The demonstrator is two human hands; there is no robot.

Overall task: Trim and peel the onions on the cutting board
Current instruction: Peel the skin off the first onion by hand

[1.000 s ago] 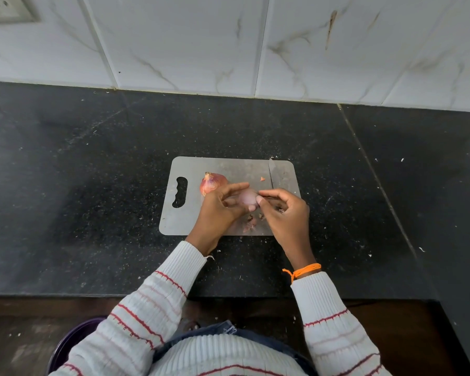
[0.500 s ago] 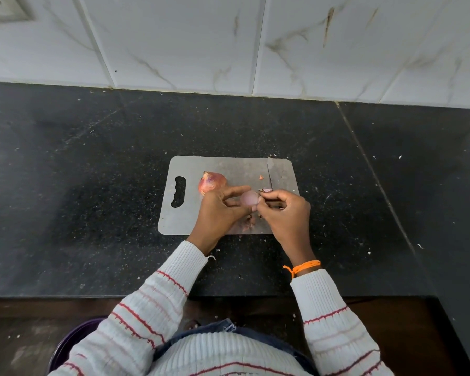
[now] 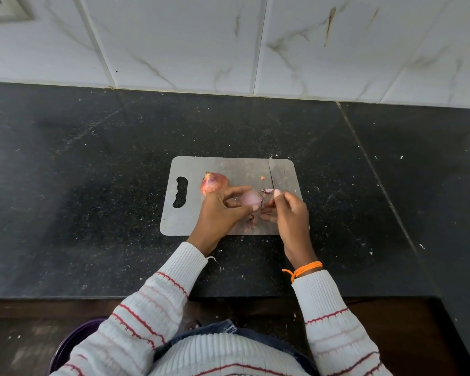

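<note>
A black speckled stone counter (image 3: 92, 213) fills the middle of the frame. A grey cutting board (image 3: 190, 226) lies flat at its centre. Pale specks, perhaps peel crumbs, dot the counter's right side.

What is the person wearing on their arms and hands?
Both arms are in a white ribbed knit sweater with thin red and faint pink stripes: see the left sleeve and the right sleeve. An orange thread band is tied around the right wrist, with loose ends. The left hand and right hand are bare: no gloves, and no rings that I can see.
</note>
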